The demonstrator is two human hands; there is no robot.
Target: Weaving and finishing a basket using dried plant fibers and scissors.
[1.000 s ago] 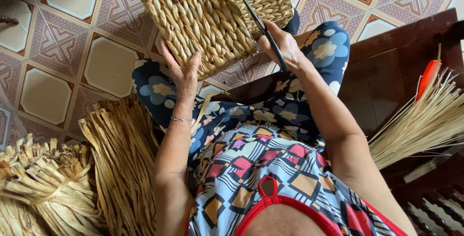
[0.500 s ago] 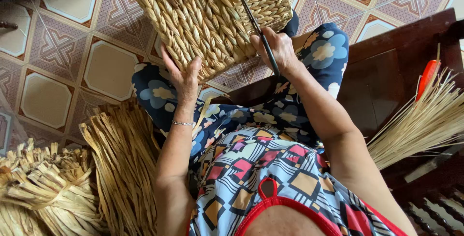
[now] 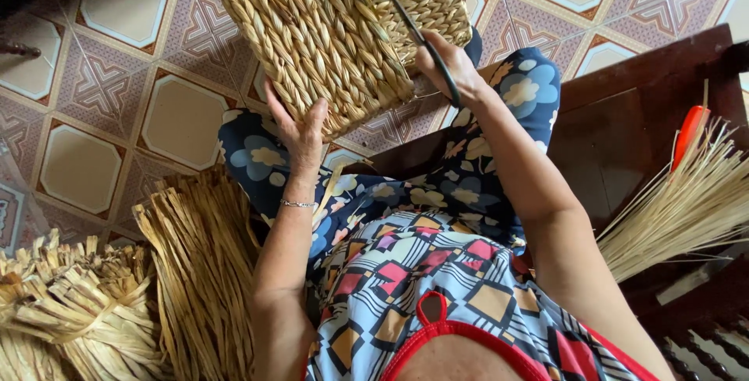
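Two hands | left hand (image 3: pixel 300 127) steadies woven basket (image 3: pixel 312 30) | right hand (image 3: pixel 445 69) holds dark tool (image 3: pixel 413 30)

Bundles of dried straw strips (image 3: pixel 187 272) lie on the patterned tile floor (image 3: pixel 94 92) at the left. On the right, a sheaf of thin pale reeds (image 3: pixel 686 202) rests on dark wooden furniture (image 3: pixel 624 139), beside an orange-handled tool (image 3: pixel 690 133).

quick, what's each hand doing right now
Left hand: open, fingers spread flat against the woven basket.
Right hand: closed on a thin dark tool against the basket.
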